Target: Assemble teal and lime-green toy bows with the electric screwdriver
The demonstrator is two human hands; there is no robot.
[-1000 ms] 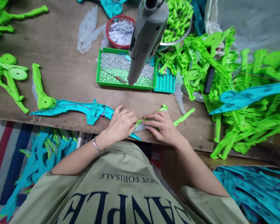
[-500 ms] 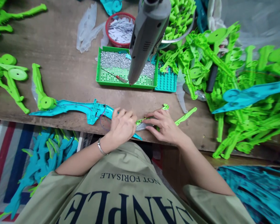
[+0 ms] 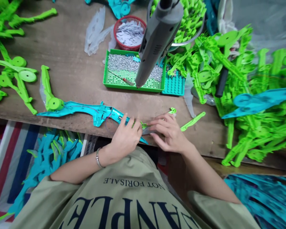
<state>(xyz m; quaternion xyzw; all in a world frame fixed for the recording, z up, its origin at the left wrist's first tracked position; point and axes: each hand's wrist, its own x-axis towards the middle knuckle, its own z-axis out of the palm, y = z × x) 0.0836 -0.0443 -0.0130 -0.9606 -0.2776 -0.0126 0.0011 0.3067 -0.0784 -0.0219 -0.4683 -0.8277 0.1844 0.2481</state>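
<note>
Head view: left hand (image 3: pixel 126 136) lay on the teal bow part (image 3: pixel 85 111) at the near table edge (image 3: pixel 69 79), fingers curled over its right end. Right hand (image 3: pixel 169 133) pressed fingertips together on a small green piece (image 3: pixel 145 125) beside it; exact pinch couldn't be told. Grey power screwdriver (image 3: pixel 157 41) hung above the green screw tray (image 3: pixel 133 71). Green parts pile (image 3: pixel 240 95) lay to the right.

This is a small toy-assembly workshop. A worn wooden workbench (image 3: pixel 69 73) is heaped with identical green plastic parts (image 3: pixel 248 92) and turquoise shells (image 3: pixel 262 100), while a green tray of small screws (image 3: pixel 133 71) sits under a grey electric screwdriver (image 3: pixel 157 41) hanging over the bench. More turquoise parts (image 3: pixel 50 156) are piled on the floor beside the seated worker.
</note>
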